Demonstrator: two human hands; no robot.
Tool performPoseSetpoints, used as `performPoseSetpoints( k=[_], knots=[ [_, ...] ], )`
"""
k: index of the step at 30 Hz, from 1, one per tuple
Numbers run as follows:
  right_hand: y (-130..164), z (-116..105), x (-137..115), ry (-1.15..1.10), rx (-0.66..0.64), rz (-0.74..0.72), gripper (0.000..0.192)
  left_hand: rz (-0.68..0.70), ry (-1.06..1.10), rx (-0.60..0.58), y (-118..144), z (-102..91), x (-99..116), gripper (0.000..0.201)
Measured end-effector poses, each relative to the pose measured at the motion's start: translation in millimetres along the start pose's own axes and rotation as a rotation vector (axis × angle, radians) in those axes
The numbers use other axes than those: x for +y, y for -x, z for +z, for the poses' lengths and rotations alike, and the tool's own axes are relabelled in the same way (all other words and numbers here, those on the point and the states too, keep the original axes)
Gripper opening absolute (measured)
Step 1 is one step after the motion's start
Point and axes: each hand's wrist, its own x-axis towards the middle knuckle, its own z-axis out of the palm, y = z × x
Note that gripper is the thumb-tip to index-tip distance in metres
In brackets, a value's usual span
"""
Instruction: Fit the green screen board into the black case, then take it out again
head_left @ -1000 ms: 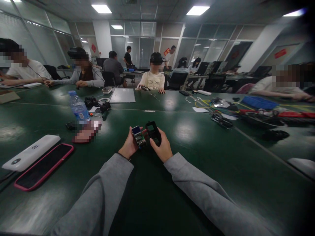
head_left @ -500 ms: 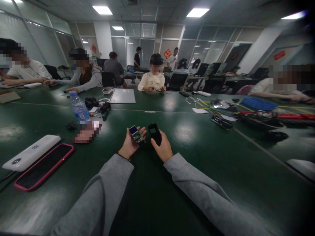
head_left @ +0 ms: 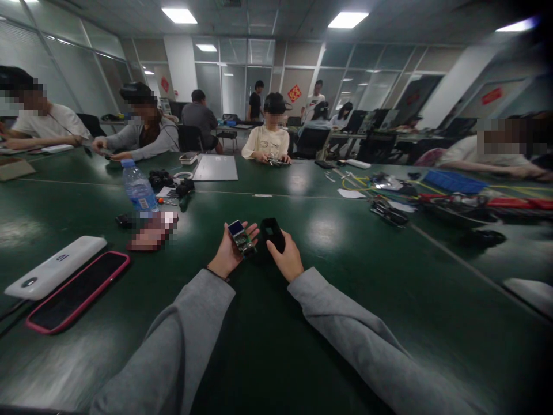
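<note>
Over the middle of the green table, my left hand [head_left: 225, 253] is palm up and holds a circuit board [head_left: 242, 237] with a small dark-blue screen at its upper end. The board lies across the palm, its far fingers stretched out behind it. Just to the right, my right hand [head_left: 288, 256] grips a black plastic casing [head_left: 273, 233] between thumb and fingers. The casing has a rectangular window opening near its top and looks hollow. A narrow gap separates board and casing. The fingers behind the casing are hidden.
At left lie a red-edged phone [head_left: 80, 293], a white power bank [head_left: 56, 268] and a water bottle [head_left: 140, 187]. Cables and a blue tray [head_left: 455, 181] sit at right. A white board [head_left: 216, 168] lies farther back. Several people sit around the table, one opposite [head_left: 266, 141].
The black casing has turned slightly in my right hand, so its window and hollow side show more. My left hand with the circuit board has shifted very little.
</note>
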Motion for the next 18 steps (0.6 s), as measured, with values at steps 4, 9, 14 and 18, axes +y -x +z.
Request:
performPoseSetpoints(
  k=[4,9,14,18],
  knots=[
    [-0.1,0.0,0.1,-0.003,-0.004,0.012,0.057,-0.008,-0.021,0.014,-1.2,-0.9,-0.5,0.058],
    [-0.4,-0.2,0.5,0.012,-0.002,0.011,0.057,-0.016,-0.047,0.019,-0.5,0.7,0.2,0.059],
    [-0.2,-2.0,-1.6,0.022,-0.007,0.004,0.055,-0.031,-0.057,0.040,1.5,4.3,0.6,0.060],
    [-0.4,-1.8,-1.6,0.025,-0.005,0.014,0.056,-0.041,-0.078,0.042,1.7,5.6,0.2,0.060]
  ],
)
